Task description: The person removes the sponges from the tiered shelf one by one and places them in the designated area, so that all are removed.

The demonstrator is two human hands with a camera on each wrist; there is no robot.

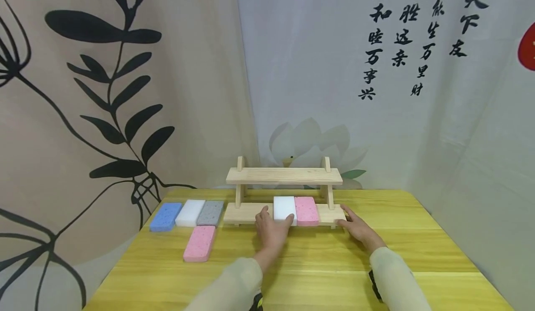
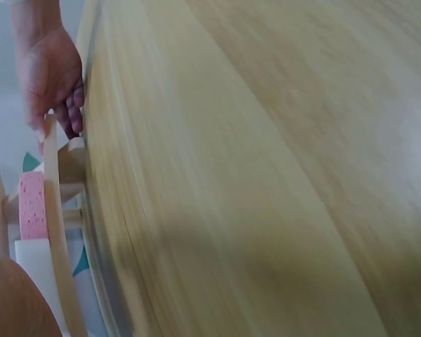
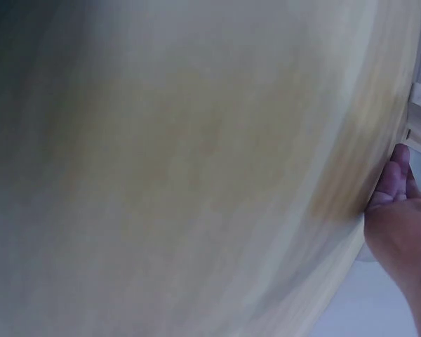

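Note:
A two-tier wooden rack (image 1: 284,175) stands at the back of the table. On its lower board, a white sponge (image 1: 284,207) and a pink speckled sponge (image 1: 307,211) sit side by side, touching. My left hand (image 1: 272,231) holds the white sponge, thumb over its front right and fingers at its left side. At the board's right end, my right hand (image 1: 360,230) grips the rack. The left wrist view shows the right hand's thumb on the board's upper side and its fingers below. In the right wrist view, the right hand (image 3: 400,217) is partly cut off.
Left of the rack, a blue sponge (image 1: 166,217), another white sponge (image 1: 190,212) and a grey sponge (image 1: 210,213) lie in a row on the table (image 1: 317,274). A second pink sponge (image 1: 200,243) lies in front of them. A printed curtain (image 1: 301,69) hangs behind.

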